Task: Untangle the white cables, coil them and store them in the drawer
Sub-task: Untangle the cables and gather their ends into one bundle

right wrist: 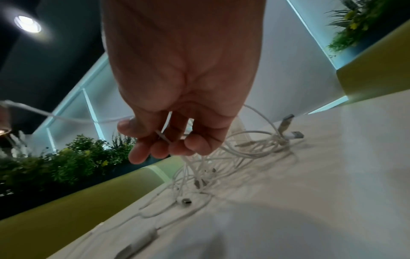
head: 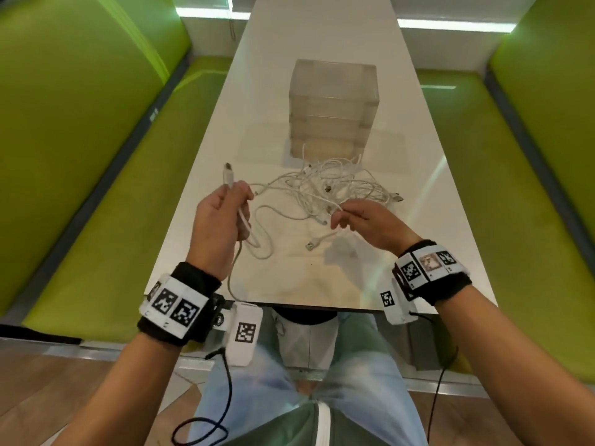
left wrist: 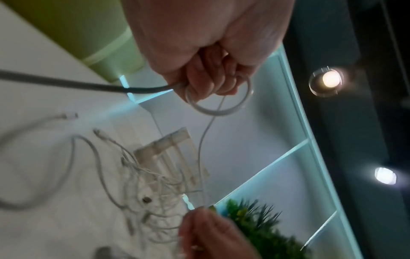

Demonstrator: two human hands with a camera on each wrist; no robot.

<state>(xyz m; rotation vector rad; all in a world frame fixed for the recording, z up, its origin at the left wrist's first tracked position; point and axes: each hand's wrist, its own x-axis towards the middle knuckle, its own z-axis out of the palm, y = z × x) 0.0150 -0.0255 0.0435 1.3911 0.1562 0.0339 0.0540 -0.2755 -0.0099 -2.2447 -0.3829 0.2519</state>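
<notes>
A tangle of white cables (head: 335,188) lies on the white table (head: 418,252) in front of a translucent drawer unit (head: 333,104), whose drawers look closed. My left hand (head: 225,207) grips one white cable (head: 229,178) just below its plug, which sticks up above the fist; a loop of it (left wrist: 219,106) hangs under the fingers. My right hand (head: 357,217) pinches a strand of the same tangle (right wrist: 164,138) between thumb and fingers, lifted a little off the table. A loose USB plug (head: 311,245) rests between the hands.
Green benches (head: 96,220) run along both sides of the narrow table. The drawer unit (left wrist: 168,154) stands just behind the tangle. Another USB plug (head: 397,197) pokes out at the tangle's right edge. Plants (right wrist: 66,161) line the wall behind.
</notes>
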